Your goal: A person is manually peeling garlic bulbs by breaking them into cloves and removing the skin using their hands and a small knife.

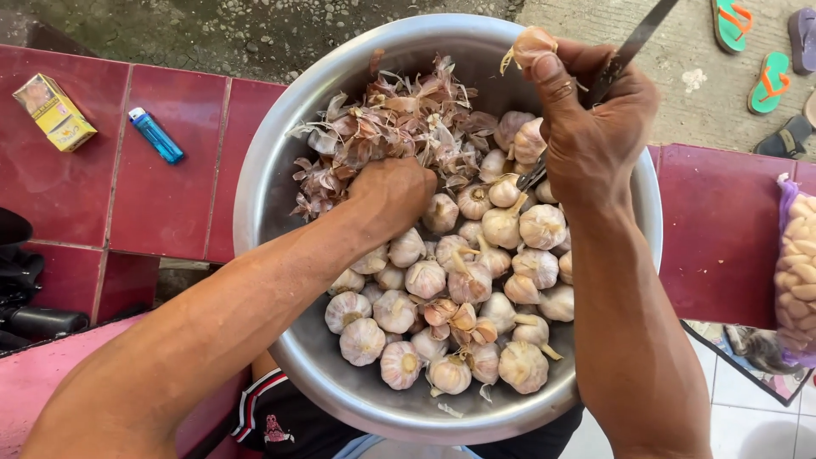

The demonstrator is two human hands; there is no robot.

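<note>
From the head camera, a wide steel bowl (272, 170) sits in the person's lap, filled with whole garlic bulbs (463, 280) on the near and right side and a heap of dry papery skins (382, 127) at the far left. The left hand (393, 195) is plunged knuckles-up into the pile where skins meet bulbs, fingers curled under and hidden, so I cannot tell whether it grips a bulb. The right hand (591, 127) is raised over the far right rim, clamped on a knife (633, 42) whose blade points away, with the thumb pressing one garlic bulb (529, 47) against it. Trimming well here likely means keeping the thumb behind the edge and cutting over the bowl so scraps fall inside.

On the red tiled ledge (170, 204) at far left lies a small yellow carton (53, 112), rectangular and tilted, and just right of it a blue lighter (156, 136). At the right edge a purple mesh sack (797, 272) holds pale peeled cloves. Green sandals (752, 51) rest on the concrete beyond.
</note>
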